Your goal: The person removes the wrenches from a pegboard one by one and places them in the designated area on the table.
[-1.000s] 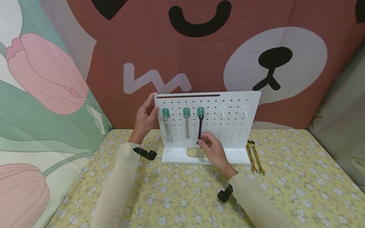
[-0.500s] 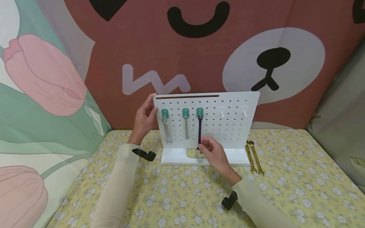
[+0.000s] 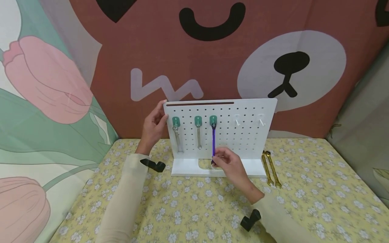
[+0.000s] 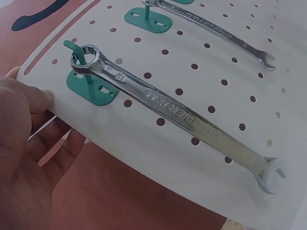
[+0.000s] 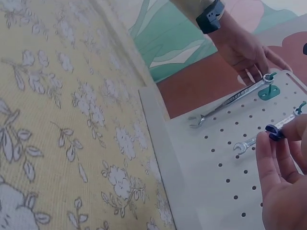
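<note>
A white pegboard (image 3: 194, 135) stands upright on its base. My left hand (image 3: 153, 126) grips its upper left edge, thumb on the front face. My right hand (image 3: 232, 165) pinches the lower end of a purple combination wrench (image 3: 213, 141); its ring end is at the third green hook (image 3: 213, 119). In the right wrist view only the wrench's dark blue open end (image 5: 275, 132) shows between the fingertips. Silver wrenches hang by their ring ends from the other two green hooks: a larger one (image 4: 177, 110) at the left, a smaller one (image 3: 199, 136) beside it.
Two clear hooks (image 3: 237, 120) are fixed on the board's right half. Two gold wrenches (image 3: 273, 170) lie on the flowered tablecloth (image 3: 188, 206) by the base's right end. A fabric backdrop (image 3: 212, 67) rises close behind the board.
My right hand has moved down and slightly right, drawing the purple wrench's lower end down in the view. The left hand keeps its grip on the board.
</note>
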The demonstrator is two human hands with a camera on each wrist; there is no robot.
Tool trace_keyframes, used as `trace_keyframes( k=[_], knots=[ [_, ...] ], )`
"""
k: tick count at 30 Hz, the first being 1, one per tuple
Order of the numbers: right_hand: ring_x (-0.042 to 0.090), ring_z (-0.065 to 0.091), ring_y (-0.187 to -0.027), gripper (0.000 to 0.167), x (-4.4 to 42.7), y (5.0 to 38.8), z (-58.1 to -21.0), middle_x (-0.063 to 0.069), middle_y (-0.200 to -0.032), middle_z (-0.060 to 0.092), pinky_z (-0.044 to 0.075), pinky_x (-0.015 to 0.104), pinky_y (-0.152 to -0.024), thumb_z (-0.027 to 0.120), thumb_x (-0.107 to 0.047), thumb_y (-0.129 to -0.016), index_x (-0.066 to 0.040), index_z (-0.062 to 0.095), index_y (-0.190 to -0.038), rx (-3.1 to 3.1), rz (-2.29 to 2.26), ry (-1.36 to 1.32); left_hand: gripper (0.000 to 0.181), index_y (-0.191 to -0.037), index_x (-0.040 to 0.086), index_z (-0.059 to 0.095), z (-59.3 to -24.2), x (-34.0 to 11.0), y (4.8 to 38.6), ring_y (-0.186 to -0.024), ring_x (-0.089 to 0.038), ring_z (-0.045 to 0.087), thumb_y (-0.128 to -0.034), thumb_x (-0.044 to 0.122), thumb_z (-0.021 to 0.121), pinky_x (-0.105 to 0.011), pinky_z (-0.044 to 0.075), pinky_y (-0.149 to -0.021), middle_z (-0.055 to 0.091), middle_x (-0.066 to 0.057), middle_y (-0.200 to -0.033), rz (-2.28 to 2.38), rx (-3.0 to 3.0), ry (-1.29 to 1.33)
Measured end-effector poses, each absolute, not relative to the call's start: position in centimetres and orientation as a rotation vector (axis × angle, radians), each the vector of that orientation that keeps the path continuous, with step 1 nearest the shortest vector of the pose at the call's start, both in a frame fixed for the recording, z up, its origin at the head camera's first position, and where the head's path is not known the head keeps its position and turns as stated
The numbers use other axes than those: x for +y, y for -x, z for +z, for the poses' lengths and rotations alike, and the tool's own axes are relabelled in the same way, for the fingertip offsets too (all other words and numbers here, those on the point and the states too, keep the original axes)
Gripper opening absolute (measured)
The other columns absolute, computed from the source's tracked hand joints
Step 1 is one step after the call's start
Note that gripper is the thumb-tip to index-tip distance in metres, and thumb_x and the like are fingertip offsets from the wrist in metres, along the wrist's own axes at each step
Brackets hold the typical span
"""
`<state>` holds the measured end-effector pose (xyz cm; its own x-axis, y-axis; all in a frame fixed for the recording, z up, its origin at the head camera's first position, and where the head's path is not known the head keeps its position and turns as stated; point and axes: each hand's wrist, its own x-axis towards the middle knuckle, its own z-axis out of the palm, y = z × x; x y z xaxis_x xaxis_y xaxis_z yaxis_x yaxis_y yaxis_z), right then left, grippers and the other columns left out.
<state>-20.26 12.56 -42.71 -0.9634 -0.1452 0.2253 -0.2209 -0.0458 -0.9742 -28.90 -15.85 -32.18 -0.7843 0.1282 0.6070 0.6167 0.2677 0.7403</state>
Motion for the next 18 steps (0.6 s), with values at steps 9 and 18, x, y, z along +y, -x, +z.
trace_keyframes(
  k=[9,18],
  knots=[
    [0.023,0.069,-0.092,0.024,12.91,20.11,-42.51,0.029,-0.113,0.062,0.057,0.038,-0.086,0.067,-0.004,-0.100,0.003,0.062,-0.122,-2.154,2.229,-0.345,0.052,-0.155,0.007,0.046,-32.28,-15.86,28.87,-0.086,-0.050,0.053,-0.1049,-0.002,0.055,-0.022,0.045,-0.072,0.063,-0.028,-0.105,-1.532,-2.110,0.670],
    [0.022,0.069,-0.093,0.030,13.01,19.81,-42.33,0.024,-0.111,0.062,0.057,0.037,-0.085,0.070,-0.007,-0.098,0.007,0.061,-0.123,-2.182,2.193,-0.360,0.050,-0.154,0.004,0.047,-32.20,-15.84,28.97,-0.076,-0.025,0.051,-0.1047,-0.003,0.055,-0.023,0.044,-0.068,0.062,-0.029,-0.102,-1.507,-2.104,0.691]
  ],
)
